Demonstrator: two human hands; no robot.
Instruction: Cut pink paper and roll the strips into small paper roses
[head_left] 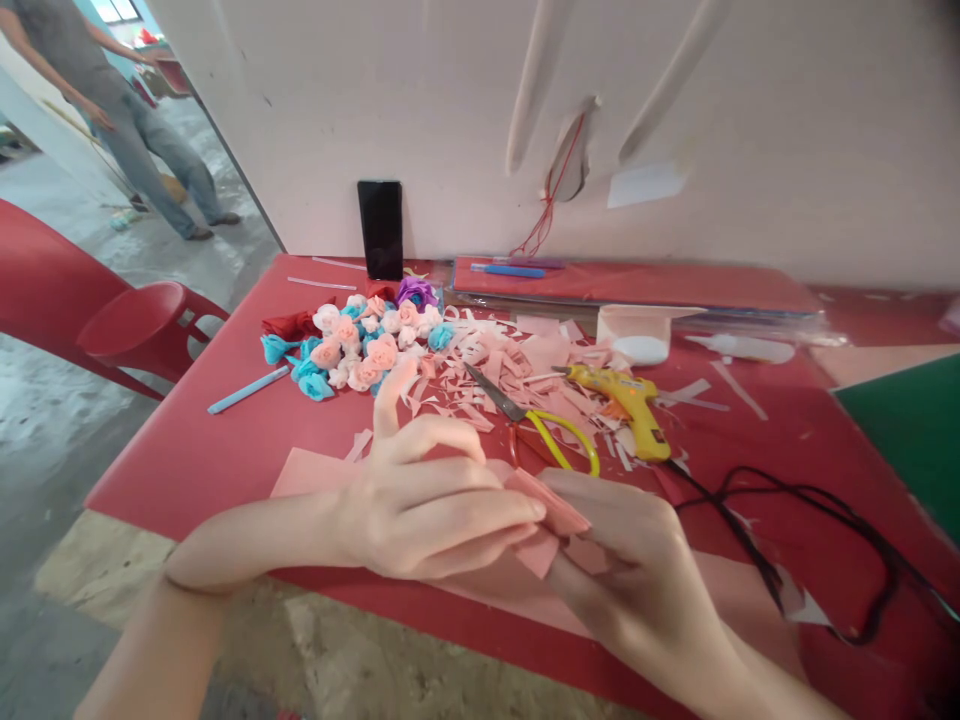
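Both hands meet over the near part of the red table, gripping a folded piece of pink paper (551,510). My left hand (427,500) pinches it from the left, index finger raised and bent. My right hand (637,570) holds its right side, with the fingertips partly hidden behind the paper. Beneath my hands lies a larger pink sheet (315,472). Just beyond them are scissors (525,412) with yellow and red handles, blades pointing away to the left. Pink paper scraps (495,365) are heaped around the blades. To the right lies a yellow glue gun (626,400).
Paper flowers (367,345) in pink, blue, red and purple cluster at the left. A black phone (382,230) leans on the white panel behind. The glue gun's black cord (810,490) loops at right. A red chair (135,315) and a standing person (127,110) are left.
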